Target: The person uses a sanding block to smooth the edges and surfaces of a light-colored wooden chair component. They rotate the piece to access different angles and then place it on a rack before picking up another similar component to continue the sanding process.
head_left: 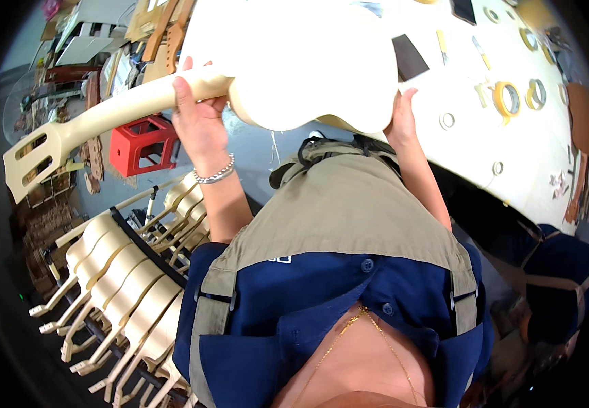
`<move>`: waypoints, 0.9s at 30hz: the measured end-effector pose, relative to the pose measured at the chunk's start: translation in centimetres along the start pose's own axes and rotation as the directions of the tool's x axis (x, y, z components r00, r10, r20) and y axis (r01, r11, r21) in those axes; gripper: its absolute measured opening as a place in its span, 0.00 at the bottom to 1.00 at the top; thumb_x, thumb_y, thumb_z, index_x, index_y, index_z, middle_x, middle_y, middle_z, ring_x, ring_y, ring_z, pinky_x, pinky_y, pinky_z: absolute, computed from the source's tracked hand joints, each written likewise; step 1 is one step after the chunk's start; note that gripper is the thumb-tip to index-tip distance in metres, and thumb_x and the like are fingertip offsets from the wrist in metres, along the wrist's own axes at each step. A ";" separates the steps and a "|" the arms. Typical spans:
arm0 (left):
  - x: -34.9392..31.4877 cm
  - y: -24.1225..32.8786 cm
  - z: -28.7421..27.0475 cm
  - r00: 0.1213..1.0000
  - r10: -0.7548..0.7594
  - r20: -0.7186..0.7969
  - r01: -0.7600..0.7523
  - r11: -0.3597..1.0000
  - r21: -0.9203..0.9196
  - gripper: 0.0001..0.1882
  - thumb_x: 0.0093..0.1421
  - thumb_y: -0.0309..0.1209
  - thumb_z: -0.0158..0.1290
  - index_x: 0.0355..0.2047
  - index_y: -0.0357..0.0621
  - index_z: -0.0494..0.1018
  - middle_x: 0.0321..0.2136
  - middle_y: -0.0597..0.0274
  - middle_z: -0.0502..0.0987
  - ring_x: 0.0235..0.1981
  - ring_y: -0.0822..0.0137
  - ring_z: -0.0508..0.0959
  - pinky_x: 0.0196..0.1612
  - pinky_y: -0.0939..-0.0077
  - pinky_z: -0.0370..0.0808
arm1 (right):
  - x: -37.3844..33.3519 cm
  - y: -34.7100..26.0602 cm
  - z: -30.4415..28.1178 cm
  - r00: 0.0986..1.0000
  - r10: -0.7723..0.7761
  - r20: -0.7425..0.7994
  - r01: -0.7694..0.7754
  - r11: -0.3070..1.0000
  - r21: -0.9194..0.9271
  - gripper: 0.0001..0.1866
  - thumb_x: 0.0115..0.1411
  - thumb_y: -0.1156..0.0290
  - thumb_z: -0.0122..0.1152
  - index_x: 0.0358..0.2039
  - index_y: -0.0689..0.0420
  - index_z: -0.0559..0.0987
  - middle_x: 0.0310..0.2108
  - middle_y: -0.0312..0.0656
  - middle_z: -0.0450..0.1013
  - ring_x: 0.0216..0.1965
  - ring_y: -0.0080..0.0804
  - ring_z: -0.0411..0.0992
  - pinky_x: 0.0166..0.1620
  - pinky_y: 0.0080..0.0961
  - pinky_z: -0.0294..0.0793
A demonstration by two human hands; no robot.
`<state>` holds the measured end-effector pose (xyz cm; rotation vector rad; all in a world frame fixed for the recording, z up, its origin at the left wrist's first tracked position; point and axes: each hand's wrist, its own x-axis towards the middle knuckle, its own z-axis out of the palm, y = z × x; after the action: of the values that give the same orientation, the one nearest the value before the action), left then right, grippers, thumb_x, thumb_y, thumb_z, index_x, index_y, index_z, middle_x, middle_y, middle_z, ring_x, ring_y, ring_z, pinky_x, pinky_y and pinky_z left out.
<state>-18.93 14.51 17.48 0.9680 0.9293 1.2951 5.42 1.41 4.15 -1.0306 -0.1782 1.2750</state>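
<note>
An unfinished cream guitar (274, 109) lies across in front of me, its slotted headstock (36, 160) pointing left and its body over the edge of the white worktable (458, 153). Strong light washes out much of the body. My left hand (200, 129) is closed round the neck close to where it joins the body, thumb on the near side. At the body's right end, my right hand (403, 122) grips the rim with the thumb raised; its other fingers are mostly hidden. A dark flat rectangle (410, 58) lies on the table just beyond that hand.
Tape rolls (507, 98) and knives (442, 47) lie on the table at right. A brown guitar-shaped piece (582, 119) is at its far right. A red stool (143, 146) stands left, above a rack of cream guitars (121, 279). Another person (556, 285) is at lower right.
</note>
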 end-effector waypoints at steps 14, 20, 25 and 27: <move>0.1 -1.3 0.8 0.911 0.237 0.338 -0.097 0.919 -0.383 0.19 0.58 0.42 0.53 0.44 0.42 0.68 0.42 0.49 0.75 0.49 0.54 0.72 0.55 0.57 0.67 | 2.9 2.0 -10.1 0.973 -0.057 0.222 0.083 0.991 -0.107 0.42 0.40 0.67 0.76 0.55 0.57 0.64 0.50 0.35 0.67 0.50 0.30 0.66 0.55 0.30 0.65; -0.4 -1.2 1.7 0.904 0.212 0.371 -0.074 0.933 -0.353 0.20 0.57 0.40 0.54 0.43 0.37 0.67 0.42 0.48 0.75 0.50 0.55 0.72 0.55 0.59 0.68 | 2.6 2.2 -9.3 0.938 -0.124 0.325 0.130 0.991 0.001 0.47 0.41 0.64 0.74 0.59 0.55 0.59 0.57 0.39 0.61 0.59 0.36 0.59 0.61 0.39 0.56; -0.5 -1.3 2.3 0.877 0.209 0.433 -0.083 0.953 -0.293 0.19 0.57 0.42 0.53 0.41 0.41 0.66 0.42 0.52 0.74 0.51 0.55 0.71 0.57 0.57 0.64 | 2.8 2.1 -9.3 0.919 -0.158 0.361 0.182 0.983 -0.033 0.47 0.44 0.63 0.73 0.61 0.57 0.56 0.58 0.42 0.60 0.59 0.38 0.59 0.61 0.36 0.56; -0.6 -1.2 2.0 0.875 0.202 0.440 -0.078 0.956 -0.285 0.22 0.59 0.39 0.51 0.49 0.42 0.60 0.43 0.49 0.73 0.51 0.53 0.72 0.56 0.55 0.66 | 3.2 2.5 -9.5 0.943 -0.126 0.309 0.169 0.979 -0.117 0.45 0.48 0.55 0.68 0.61 0.56 0.55 0.59 0.40 0.59 0.60 0.37 0.58 0.61 0.36 0.56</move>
<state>-16.65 13.80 17.08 1.0881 0.3111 1.1916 10.75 -1.12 -4.39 -0.9191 -0.5776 1.2898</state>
